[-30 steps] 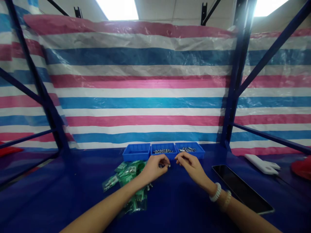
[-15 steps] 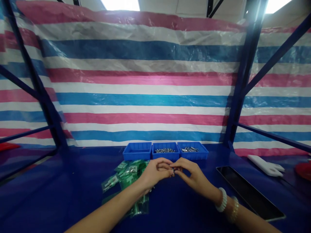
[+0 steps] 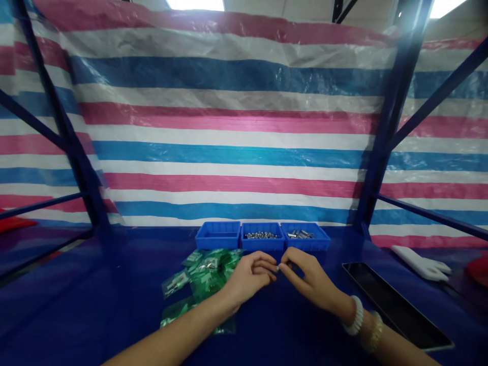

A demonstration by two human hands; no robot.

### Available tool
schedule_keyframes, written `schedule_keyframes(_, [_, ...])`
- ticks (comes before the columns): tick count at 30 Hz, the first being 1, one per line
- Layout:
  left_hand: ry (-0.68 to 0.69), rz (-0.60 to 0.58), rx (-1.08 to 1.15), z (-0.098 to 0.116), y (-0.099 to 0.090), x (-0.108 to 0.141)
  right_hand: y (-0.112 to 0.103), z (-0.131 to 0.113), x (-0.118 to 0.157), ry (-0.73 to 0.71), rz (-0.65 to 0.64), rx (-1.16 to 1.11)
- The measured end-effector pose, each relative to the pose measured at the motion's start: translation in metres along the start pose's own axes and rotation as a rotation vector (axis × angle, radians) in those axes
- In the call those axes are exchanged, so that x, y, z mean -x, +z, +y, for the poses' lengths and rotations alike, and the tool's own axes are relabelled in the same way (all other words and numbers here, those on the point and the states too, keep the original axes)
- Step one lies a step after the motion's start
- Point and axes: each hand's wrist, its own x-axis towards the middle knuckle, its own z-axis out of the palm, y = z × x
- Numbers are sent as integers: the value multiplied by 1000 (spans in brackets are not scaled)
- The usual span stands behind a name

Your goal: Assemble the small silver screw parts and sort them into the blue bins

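While a small part is pinched by the right hand just beside the curled left hand, left-hand hold is unclear.

A workshop, with parts bins

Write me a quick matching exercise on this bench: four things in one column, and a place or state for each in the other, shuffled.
1. Green packets
2. Middle blue tray
3. White bracelet
4. Phone-like device

A. Holds loose small metal parts
B. Lies flat on the table, to the right of both hands
C. Heaped beside the left hand
D. Worn on the wrist of the right hand

Pairs: 1-C, 2-A, 3-D, 4-B
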Motion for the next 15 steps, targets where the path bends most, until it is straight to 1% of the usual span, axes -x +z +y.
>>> schedule_keyframes(2, [26,18,-31,-1,5,3,4,0,0,63,8,-51])
schedule_keyframes(7, [146,155,-164,-2,12,6,10,1,0,142,-15,-178])
schedule_keyframes(9, [220,194,-238,-4,11,7,12,2,-1,142,-65,-259])
schedule_keyframes(12, [347,229,-379,-2,5,3,15,3,-2,121,-179,-373])
schedule_keyframes(13, [394,241,-440,0,2,-1,16,3,-1,123,-209,-393])
schedule_keyframes(15, [491,263,-629,9,-5,-16,17,5,-1,137,-246,-401])
